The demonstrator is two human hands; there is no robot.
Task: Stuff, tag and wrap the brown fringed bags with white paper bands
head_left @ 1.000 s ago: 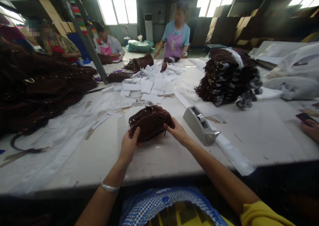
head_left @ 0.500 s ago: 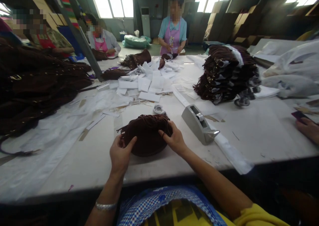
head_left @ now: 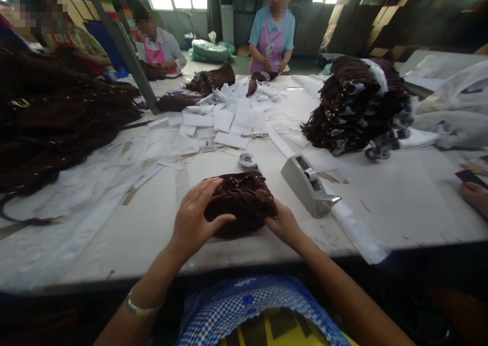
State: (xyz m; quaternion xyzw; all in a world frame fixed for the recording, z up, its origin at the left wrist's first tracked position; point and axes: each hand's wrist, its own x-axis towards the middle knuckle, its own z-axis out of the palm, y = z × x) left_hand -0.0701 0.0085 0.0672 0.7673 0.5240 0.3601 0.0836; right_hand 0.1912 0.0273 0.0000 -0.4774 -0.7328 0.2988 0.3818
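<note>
A dark brown suede-like bag point(head_left: 238, 219) with cords and fringe along its top lies on the table close in front of me. My left hand point(head_left: 198, 213) is at its left end, fingers stretched over the top edge and thumb spread across the front. At the right end, my right hand point(head_left: 284, 224) grips the bag near the fringe, its fingertips partly hidden behind it. A small roll of tape point(head_left: 247, 161) lies just beyond the bag. To the right of it stands a grey tape dispenser point(head_left: 305, 185).
Brown bags are heaped at the left point(head_left: 49, 117), and a tied stack of fringed bags point(head_left: 354, 107) stands at the right. White paper pieces point(head_left: 229, 117) cover the table's middle. A metal post point(head_left: 131, 51) rises at left. Co-workers point(head_left: 272, 35) work across the table; another person's hand point(head_left: 475, 196) shows at right.
The bag has turned, its fringed part now toward my right hand. My left hand has moved up over its top with the fingers extended; my right hand has shifted lower on the right end.
</note>
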